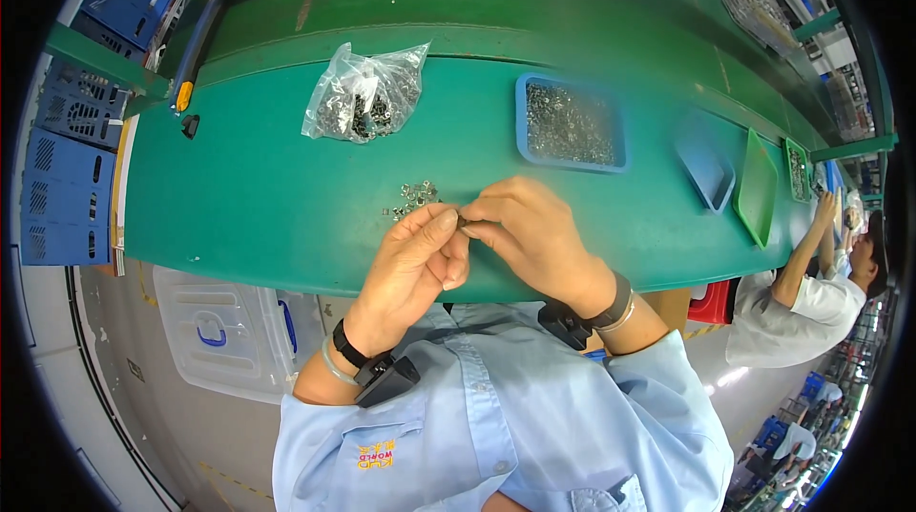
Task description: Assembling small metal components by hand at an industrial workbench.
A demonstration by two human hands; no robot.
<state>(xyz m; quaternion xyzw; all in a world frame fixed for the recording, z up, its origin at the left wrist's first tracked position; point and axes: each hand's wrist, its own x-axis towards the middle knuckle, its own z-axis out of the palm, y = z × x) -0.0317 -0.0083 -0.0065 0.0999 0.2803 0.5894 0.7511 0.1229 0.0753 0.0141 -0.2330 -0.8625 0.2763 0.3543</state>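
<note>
Fingertip to fingertip, my left hand (pixel 405 259) and my right hand (pixel 536 237) meet over the near part of the green tabletop (pixel 239 188). Both pinch a tiny dark part (pixel 462 222), mostly covered by the fingers, so its exact kind cannot be made out. The left hand's lower fingers curl loosely beneath it. Just beyond the left hand lies a loose cluster of small shiny metal pieces (pixel 418 193). Farther off, a clear plastic bag (pixel 334 111) holds many small dark and silvery pieces. A blue tray (pixel 522 125) filled with small metal parts stands beyond my right hand.
Toward the right stand another blue tray (pixel 704 178), a green tray (pixel 757 189) and a smaller green tray (pixel 797 170) with parts. A co-worker (pixel 806 307) sits at the far right. Blue crates (pixel 65 197) are stacked left; a clear lidded box (pixel 224 340) is on the floor.
</note>
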